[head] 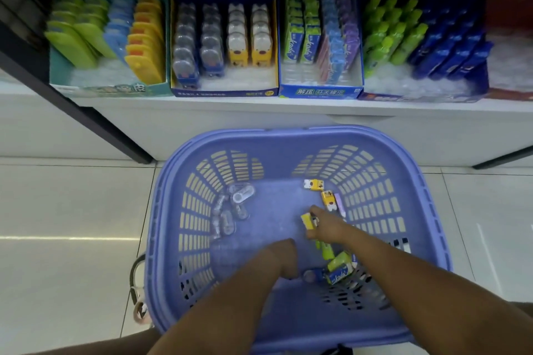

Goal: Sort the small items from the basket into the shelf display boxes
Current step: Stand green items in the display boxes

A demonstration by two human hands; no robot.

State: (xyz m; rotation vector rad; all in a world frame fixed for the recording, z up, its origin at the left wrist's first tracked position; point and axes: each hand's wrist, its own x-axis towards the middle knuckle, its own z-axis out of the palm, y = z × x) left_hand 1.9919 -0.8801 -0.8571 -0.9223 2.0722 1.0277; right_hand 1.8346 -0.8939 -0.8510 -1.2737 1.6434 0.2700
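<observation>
- Head view, lower centre: a lavender plastic basket [288, 140] stands on the tiled floor [72, 210] in front of a white shelf [259, 108], and both forearms reach down into it.
- The right hand [327, 226], right of the middle of the basket floor, pinches a yellow item [307, 221] between thumb and fingertips.
- The left hand [284, 258], lower and nearer the centre, has its fingers curled under. I cannot tell whether they hold anything. A blue item [310, 274] lies just beside it.
- Loose on the basket floor:
  - a cluster of clear cases [232, 209] at the left
  - two more yellow pieces [314, 184] and a pale purple one [340, 204] at the upper right
  - green packs [340, 262] at the lower right
- Along the top of the frame four display boxes stand side by side on the shelf:
  - a teal box [109, 89] with green, blue and yellow pieces
  - a dark blue "Gaspard et Lisa" box [225, 93] with clear and yellow rows
  - a blue "kada" box [320, 92] with green, blue and purple packs
  - a navy box [418, 96] with green and blue items
</observation>
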